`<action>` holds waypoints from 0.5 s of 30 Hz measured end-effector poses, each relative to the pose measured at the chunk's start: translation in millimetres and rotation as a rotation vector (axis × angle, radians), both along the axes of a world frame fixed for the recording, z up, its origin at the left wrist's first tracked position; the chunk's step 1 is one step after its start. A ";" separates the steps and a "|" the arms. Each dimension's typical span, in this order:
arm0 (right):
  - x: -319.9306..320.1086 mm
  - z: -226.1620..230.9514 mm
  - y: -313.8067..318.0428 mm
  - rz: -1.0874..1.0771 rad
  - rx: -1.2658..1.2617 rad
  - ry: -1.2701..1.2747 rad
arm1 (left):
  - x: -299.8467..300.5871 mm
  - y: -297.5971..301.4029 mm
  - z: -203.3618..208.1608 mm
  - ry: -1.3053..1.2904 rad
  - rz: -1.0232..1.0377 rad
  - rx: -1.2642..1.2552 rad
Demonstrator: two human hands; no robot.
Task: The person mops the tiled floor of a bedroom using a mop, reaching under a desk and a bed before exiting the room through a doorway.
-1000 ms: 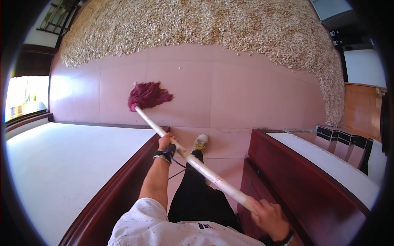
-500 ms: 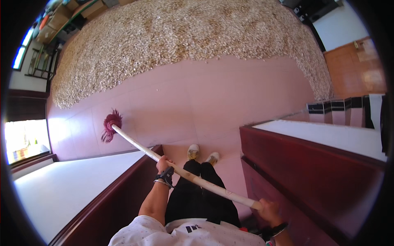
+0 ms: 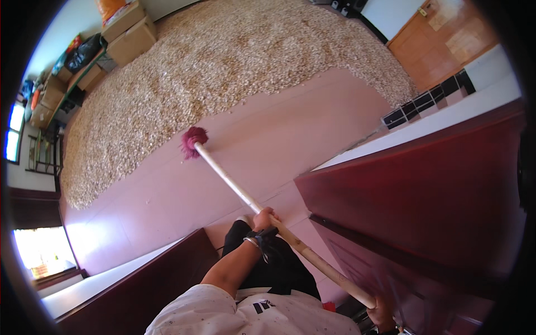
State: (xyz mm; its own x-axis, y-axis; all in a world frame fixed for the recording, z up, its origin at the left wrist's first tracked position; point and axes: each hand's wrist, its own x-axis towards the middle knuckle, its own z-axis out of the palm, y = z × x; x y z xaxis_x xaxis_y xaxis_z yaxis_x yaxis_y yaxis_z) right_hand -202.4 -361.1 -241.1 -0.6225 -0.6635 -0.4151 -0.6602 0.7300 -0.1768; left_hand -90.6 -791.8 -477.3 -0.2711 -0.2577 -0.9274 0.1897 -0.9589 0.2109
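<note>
I hold a long wooden mop handle with both hands. My left hand, with a dark band at the wrist, grips the handle near its middle. My right hand grips the handle's near end at the lower edge of the picture. The dark red mop head rests on the pink tiled floor, close to the edge of a wide spread of pale grain. My dark trousers and one foot show below my left hand.
A dark red wooden wall with a white top stands on my right, another on my left. Cardboard boxes and bags line the far left wall. A wooden door is at the far right.
The mop head has swung from the left to farther ahead, up to the edge of the grain. The view has turned and tilted. Both hands still grip the handle.
</note>
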 end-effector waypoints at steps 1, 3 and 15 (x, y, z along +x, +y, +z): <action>6.8 10.4 -6.7 0.019 -0.038 0.086 | -7.5 -0.1 -5.6 0.037 0.024 0.009; 19.4 35.2 -5.6 -0.028 -0.031 0.169 | -41.1 4.2 1.6 0.096 0.055 0.057; 51.9 134.6 -220.8 -0.182 0.027 -0.356 | -134.5 -53.7 -69.5 0.130 -0.571 -0.238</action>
State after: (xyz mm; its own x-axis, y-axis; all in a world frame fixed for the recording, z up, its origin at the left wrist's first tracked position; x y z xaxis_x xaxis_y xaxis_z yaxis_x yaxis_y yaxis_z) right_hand -150.5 -582.0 -106.5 -0.5428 -0.5416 -0.6419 -0.4210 0.8368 -0.3501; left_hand -225.1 -845.5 -546.8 -0.5336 -0.2343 -0.8126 -0.2992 -0.8464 0.4405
